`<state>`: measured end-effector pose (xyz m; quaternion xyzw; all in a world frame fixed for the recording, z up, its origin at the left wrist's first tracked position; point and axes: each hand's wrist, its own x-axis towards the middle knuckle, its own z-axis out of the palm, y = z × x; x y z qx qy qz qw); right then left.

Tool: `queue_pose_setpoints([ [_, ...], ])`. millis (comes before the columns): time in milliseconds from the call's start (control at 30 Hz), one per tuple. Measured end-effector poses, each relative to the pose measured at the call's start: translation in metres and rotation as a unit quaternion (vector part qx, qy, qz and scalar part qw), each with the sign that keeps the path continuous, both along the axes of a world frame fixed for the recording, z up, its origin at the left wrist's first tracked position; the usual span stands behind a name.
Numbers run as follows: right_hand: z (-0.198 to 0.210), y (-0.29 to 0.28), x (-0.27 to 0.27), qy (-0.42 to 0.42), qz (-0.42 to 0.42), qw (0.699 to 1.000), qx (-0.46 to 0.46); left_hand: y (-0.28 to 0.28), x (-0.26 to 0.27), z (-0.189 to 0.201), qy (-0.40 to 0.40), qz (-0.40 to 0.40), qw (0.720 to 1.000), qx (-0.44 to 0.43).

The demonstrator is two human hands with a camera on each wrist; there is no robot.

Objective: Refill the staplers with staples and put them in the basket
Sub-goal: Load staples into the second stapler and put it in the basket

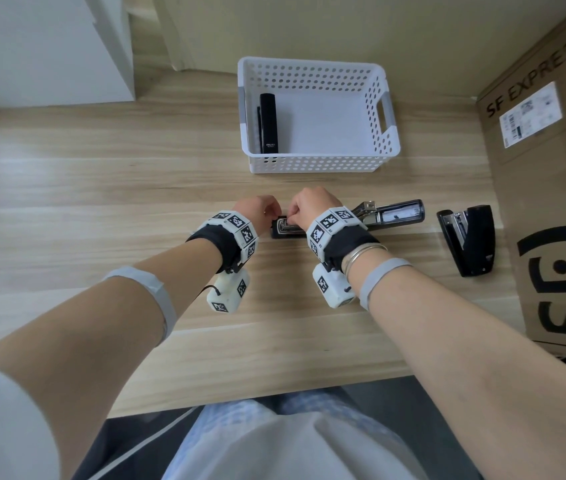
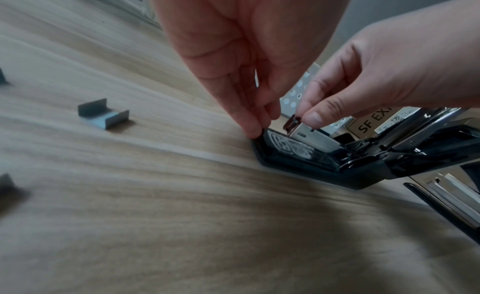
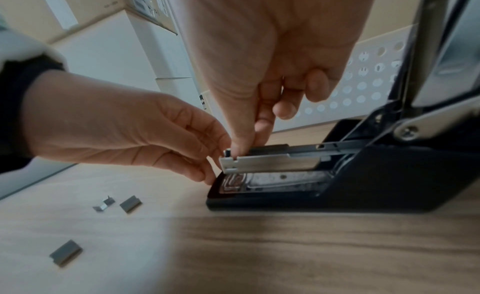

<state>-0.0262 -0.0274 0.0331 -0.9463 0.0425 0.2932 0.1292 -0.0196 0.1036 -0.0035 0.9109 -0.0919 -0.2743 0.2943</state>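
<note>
An open black stapler (image 1: 392,215) lies flat mid-table, its cover swung out to the right and its metal magazine (image 3: 270,163) raised over the base. My left hand (image 1: 267,211) holds the front tip of the base with curled fingertips (image 2: 250,126). My right hand (image 1: 292,214) pinches the front end of the magazine between thumb and forefinger. Whether staples sit in the magazine is hidden. A white perforated basket (image 1: 319,166) stands behind, with a shut black stapler (image 1: 268,123) at its left wall. Another black stapler (image 1: 470,239) lies to the right.
Short staple strips (image 3: 131,204) (image 3: 66,252) lie loose on the wooden table left of the stapler, hidden under my left arm in the head view. A large cardboard box (image 1: 551,168) walls off the right side. A white cabinet (image 1: 49,46) stands at the far left.
</note>
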Motion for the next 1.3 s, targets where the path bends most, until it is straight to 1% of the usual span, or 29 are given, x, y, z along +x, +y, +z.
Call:
queue_pose_setpoints([
  [300,-0.003,0.003,-0.003,-0.016,0.005,1.0,-0.007,-0.002,-0.001,0.001,0.004,0.0,1.0,0.01],
  [500,-0.003,0.0,0.002,0.016,-0.017,1.0,0.015,-0.001,-0.001,0.004,0.005,0.0,1.0,-0.004],
  [733,-0.006,0.002,-0.001,0.006,-0.014,1.0,0.008,-0.001,-0.002,0.005,0.005,0.003,1.0,-0.002],
  [900,-0.004,-0.001,-0.003,-0.01,-0.007,1.0,0.019,-0.001,-0.003,0.005,-0.004,-0.001,1.0,-0.014],
  [967,-0.002,-0.003,-0.002,-0.015,-0.008,1.0,0.023,0.001,-0.006,0.005,-0.032,-0.02,0.998,-0.04],
  [1067,0.0,-0.007,-0.003,-0.003,-0.003,1.0,0.01,0.005,-0.008,0.007,-0.06,-0.09,0.991,-0.075],
  [1167,0.001,-0.013,-0.005,-0.024,-0.009,1.0,0.009,0.006,-0.006,0.011,-0.063,-0.158,0.984,-0.046],
  [1233,0.0,-0.014,-0.007,-0.025,-0.008,1.0,0.007,0.003,-0.005,0.012,-0.083,-0.179,0.98,-0.031],
  [1300,0.0,-0.015,-0.007,-0.023,-0.006,1.0,0.006,0.0,-0.004,0.014,-0.103,-0.184,0.977,-0.025],
])
